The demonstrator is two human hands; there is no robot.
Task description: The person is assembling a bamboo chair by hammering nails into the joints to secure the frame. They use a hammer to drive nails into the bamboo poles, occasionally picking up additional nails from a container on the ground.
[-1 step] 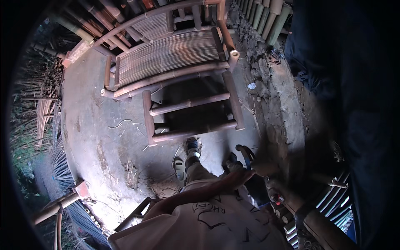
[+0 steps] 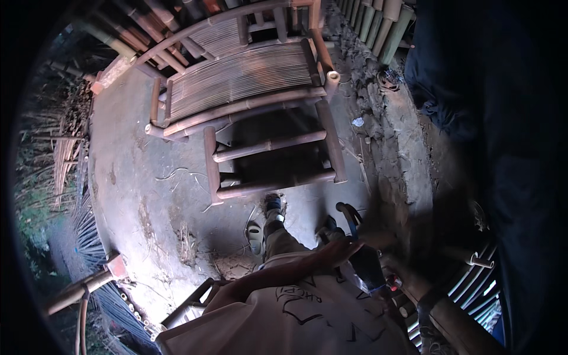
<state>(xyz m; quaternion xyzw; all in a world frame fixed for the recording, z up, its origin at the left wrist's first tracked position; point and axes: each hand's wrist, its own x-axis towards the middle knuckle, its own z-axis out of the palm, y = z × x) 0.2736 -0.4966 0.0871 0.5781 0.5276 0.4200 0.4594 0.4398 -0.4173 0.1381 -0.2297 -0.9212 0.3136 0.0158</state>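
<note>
My left forearm crosses in front of my pale shirt, and my left hand (image 2: 343,251) reaches to the right in deep shade. Its fingers are too dark to make out. Close by that hand are a curved dark handle-like piece (image 2: 350,216) and a dark, blue-edged object (image 2: 368,269) whose kind I cannot tell. To the right of these, a small red part (image 2: 393,284) shows beside a thick bamboo pole (image 2: 438,307). The shadow around there hides my right hand, and I cannot separate it from the things about it.
A bamboo bench (image 2: 242,74) with a slatted seat stands ahead, a low bamboo frame (image 2: 269,145) before it. A slipper (image 2: 254,236) lies by my foot on the concrete floor (image 2: 127,160). Dark cloth (image 2: 520,148) hangs at right; bamboo poles (image 2: 378,26) stand behind.
My left hand has shifted very slightly, and more of the dark, blue-edged object shows below it. The whole view has moved a little; the bench and frame stay put.
</note>
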